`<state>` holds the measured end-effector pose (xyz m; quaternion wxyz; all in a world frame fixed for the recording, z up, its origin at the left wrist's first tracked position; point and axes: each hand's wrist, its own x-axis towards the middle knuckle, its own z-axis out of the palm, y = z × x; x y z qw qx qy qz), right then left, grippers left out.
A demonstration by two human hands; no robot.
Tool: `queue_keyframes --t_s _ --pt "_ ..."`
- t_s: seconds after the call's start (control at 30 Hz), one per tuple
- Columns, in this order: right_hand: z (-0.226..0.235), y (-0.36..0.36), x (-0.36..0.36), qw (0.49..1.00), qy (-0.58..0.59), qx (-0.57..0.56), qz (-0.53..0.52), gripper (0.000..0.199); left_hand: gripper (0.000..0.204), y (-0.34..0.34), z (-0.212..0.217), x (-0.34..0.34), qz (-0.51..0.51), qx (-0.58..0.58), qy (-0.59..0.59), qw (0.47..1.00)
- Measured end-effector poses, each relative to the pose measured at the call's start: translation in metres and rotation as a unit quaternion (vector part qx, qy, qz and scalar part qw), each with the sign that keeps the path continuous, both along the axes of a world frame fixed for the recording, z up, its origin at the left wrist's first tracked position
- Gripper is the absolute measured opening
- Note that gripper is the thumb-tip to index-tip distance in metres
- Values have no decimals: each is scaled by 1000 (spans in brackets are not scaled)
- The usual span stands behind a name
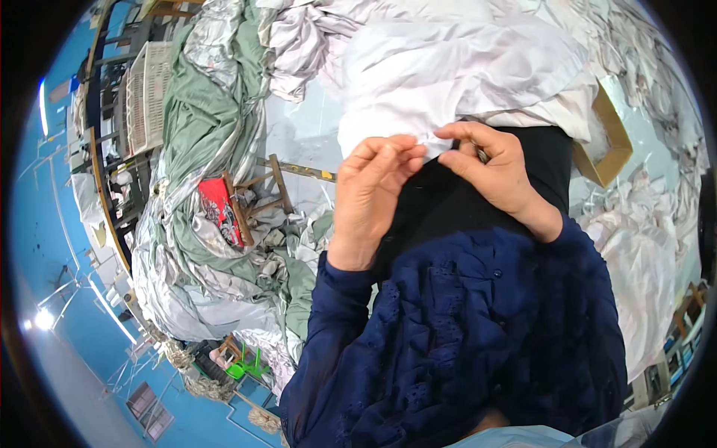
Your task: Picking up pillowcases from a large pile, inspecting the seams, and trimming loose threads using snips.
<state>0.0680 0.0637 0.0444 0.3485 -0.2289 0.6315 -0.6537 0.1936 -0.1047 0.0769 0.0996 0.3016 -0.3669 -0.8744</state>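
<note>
A white cloth [448, 82] lies bunched over my lap, above a black garment [455, 201]. My left hand [370, 190] pinches the lower edge of the white cloth with its fingertips. My right hand [497, 168] grips the same edge close beside it, thumb and fingers closed on the fabric. Both hands nearly touch at the hem. Dark blue embroidered sleeves [448, 328] cover my forearms. Whether a small tool sits between the fingers of the right hand is too hidden to tell.
A large heap of grey-green and silver fabric [216, 149] fills the left. A small wooden stool with a red cushion [224, 209] stands in it. A white basket [146, 97] sits at far left. A cardboard box [609, 142] lies on the right among white cloth scraps [642, 246].
</note>
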Motion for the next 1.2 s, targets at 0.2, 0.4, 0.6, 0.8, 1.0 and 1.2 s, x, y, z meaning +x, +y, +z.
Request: queue_keyframes --t_s 0.2,0.4,0.6,0.8,1.0,1.2 --pt "4 -25 7 956 292 7 -25 37 20 12 -18 1 -15 76 30 997" --pt "-1 -24 3 934 353 7 -56 31 37 27 -17 -3 3 136 88 987" --pt "5 5 -4 971 224 11 -82 15 63 36 -2 -20 -67 102 112 986" --pt "-14 126 -72 921 172 36 -347 3 62 12 4 -10 -141 -37 83 986" --pt "-39 279 -178 644 414 488 -420 29 53 -27 -7 36 -52 -318 -85 943" --pt "-27 190 -130 749 441 378 -319 32 46 -32 -59 80 5 -451 -208 868"
